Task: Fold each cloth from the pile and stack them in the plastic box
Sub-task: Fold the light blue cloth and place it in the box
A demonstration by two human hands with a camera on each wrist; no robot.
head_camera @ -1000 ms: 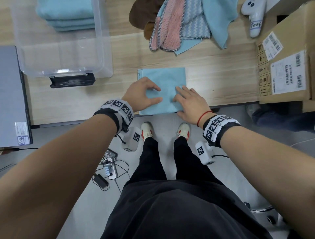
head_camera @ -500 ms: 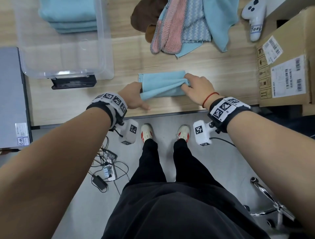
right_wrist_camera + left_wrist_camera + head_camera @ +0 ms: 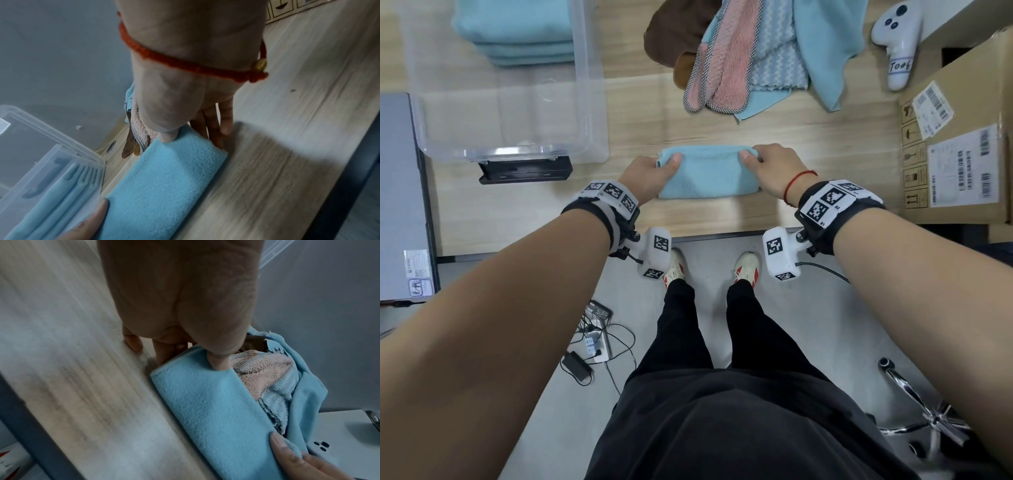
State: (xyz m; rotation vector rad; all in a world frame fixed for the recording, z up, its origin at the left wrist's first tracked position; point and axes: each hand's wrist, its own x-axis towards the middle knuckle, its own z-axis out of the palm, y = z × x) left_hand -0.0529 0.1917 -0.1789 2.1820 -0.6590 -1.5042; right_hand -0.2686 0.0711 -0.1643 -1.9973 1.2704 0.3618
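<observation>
A light blue cloth (image 3: 709, 176) lies folded into a narrow strip near the table's front edge. My left hand (image 3: 666, 162) pinches its left end, thumb on top and fingers behind the far edge. My right hand (image 3: 753, 156) pinches the right end the same way. The left wrist view shows the left thumb (image 3: 218, 360) pressing the cloth (image 3: 205, 402). In the right wrist view the right hand (image 3: 185, 134) holds the cloth (image 3: 164, 178) at its corner. The cloth pile (image 3: 750, 51) lies behind. The clear plastic box (image 3: 592, 102) at the back left holds folded blue cloths (image 3: 517, 34).
A cardboard box (image 3: 955, 154) stands at the right and a white controller (image 3: 897, 44) lies behind it. A grey flat device (image 3: 400, 192) sits at the left. A black object (image 3: 524, 171) lies against the plastic box. Bare table shows between box and cloth.
The cloth lay flat as a square under both hands. Both hands lifted its near edge and carried it over to the far edge, so it is now half as deep.
</observation>
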